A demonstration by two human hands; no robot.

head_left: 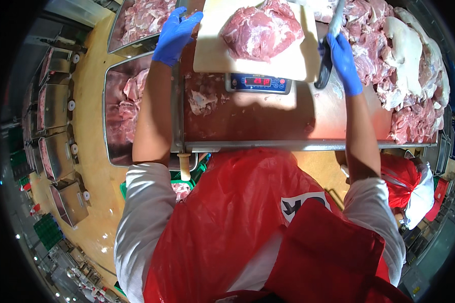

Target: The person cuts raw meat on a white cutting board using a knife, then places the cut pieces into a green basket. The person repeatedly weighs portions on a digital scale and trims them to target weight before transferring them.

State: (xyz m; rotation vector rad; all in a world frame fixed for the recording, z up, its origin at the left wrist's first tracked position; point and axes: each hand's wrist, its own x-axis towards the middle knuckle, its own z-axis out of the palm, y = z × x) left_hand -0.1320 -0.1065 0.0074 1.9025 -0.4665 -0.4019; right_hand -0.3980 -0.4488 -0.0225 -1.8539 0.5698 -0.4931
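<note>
My left hand (176, 38), in a blue glove, is open beside the left edge of a cream cutting board (210, 55), fingers apart near the board. On the board lies a large piece of pink raw meat (262, 33). The board rests on a scale with a blue front panel (257, 84) and a lit red display. My right hand (341, 60), also gloved, grips a knife (323, 70) by its dark handle at the board's right edge, blade pointing away from me.
Steel work table (237, 126); heaped meat and pale skin (404, 60) at right; steel trays of meat (136, 22) (114, 116) at left; a wooden-handled tool (184, 166) hanging at the edge; a green crate (124, 189) below; bins (53, 111) on the floor; a co-worker in red and white (399, 177) at lower right.
</note>
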